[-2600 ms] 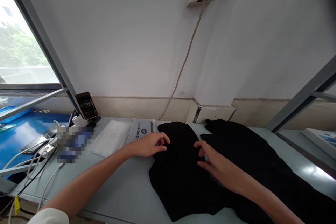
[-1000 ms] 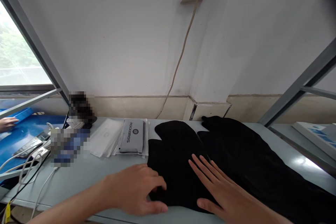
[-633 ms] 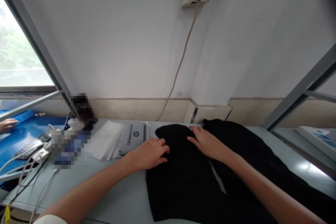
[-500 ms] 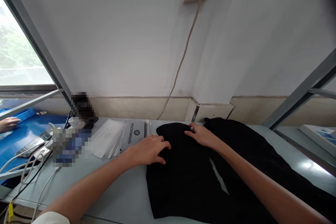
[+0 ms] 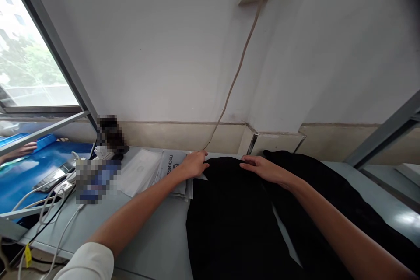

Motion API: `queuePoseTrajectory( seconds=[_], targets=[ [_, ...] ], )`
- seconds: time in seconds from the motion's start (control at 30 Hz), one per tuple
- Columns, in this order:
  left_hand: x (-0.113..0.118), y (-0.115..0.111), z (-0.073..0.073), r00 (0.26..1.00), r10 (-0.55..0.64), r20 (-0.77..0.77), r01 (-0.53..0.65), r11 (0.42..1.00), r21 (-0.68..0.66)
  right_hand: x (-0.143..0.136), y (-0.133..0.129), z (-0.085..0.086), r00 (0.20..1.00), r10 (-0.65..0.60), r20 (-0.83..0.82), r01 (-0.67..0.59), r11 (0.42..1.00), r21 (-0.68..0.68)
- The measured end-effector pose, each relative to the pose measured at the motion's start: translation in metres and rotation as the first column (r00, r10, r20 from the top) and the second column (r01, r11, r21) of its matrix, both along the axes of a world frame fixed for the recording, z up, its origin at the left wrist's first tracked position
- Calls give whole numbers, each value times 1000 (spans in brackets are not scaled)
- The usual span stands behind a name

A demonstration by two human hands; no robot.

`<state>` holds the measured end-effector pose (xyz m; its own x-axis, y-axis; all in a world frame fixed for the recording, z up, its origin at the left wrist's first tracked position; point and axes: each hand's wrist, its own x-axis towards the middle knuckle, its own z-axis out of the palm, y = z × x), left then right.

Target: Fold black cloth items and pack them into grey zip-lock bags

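Note:
A black fabric garment (image 5: 229, 218) lies spread on the grey table, with a narrow gap showing the tabletop on its right side. My left hand (image 5: 196, 165) pinches the upper left corner of the cloth, thumb and fingers closed on it. At the upper right part of that same edge, my right hand (image 5: 262, 168) has its thumb and fingers together on the fabric. Partly under my left wrist sits a grey ROCKBROS packet (image 5: 170, 162), beside clear plastic bags (image 5: 140, 170). More black cloth (image 5: 315, 175) stretches off to the right.
Cables and a power strip (image 5: 67, 181) lie at the left, near a blurred blue item (image 5: 98, 183). Metal frame bars (image 5: 387, 127) rise at both sides. A cord (image 5: 234, 78) hangs from the wall socket. Another person's hand (image 5: 24, 151) is at the far left over a blue surface.
My left hand has moved up to the cloth's top left corner and closed on it. My right hand's fingers have drawn together at the top edge. The view has shifted slightly left.

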<state>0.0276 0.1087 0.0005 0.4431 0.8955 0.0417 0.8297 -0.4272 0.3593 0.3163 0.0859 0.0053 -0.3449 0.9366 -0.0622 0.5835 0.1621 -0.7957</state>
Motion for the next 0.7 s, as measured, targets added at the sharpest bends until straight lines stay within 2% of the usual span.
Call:
queuePoseTrajectory(
  seconds=[0.1, 0.2, 0.27, 0.33, 0.37, 0.43, 0.5, 0.53, 0.6, 0.7],
  targets=[
    [3, 6, 4, 998, 10, 62, -9, 1000, -11, 1, 9, -5, 999, -37, -11, 38, 996, 78],
    [5, 6, 17, 987, 17, 160, -28, 998, 65, 3, 13, -3, 990, -134, -38, 139, 974, 178],
    [3, -1, 30, 975, 0, 224, -29, 992, 123, 8, 6, 9, 984, -164, -66, 175, 958, 226],
    [-5, -16, 46, 961, -76, 265, 43, 991, 130, 16, -8, 29, 993, -93, -71, 107, 969, 224],
    [-10, -26, 54, 938, -179, 296, 158, 983, 92, 21, -18, 40, 998, -12, -54, 22, 981, 193],
    [-22, -49, 70, 894, -356, 274, 393, 915, -94, 30, -40, 63, 983, 185, 17, -185, 982, 43],
    [-30, -73, 81, 874, -441, 206, 484, 834, -266, 33, -61, 78, 936, 351, 15, -345, 927, -146],
    [-32, -84, 83, 874, -443, 201, 485, 822, -299, 32, -70, 82, 923, 384, -6, -377, 903, -206],
    [-31, -100, 80, 873, -449, 191, 486, 836, -257, 25, -82, 81, 920, 391, -36, -385, 880, -278],
    [-25, -110, 59, 855, -513, 82, 518, 854, -57, 8, -88, 66, 907, 420, 19, -384, 846, -371]
  ],
)
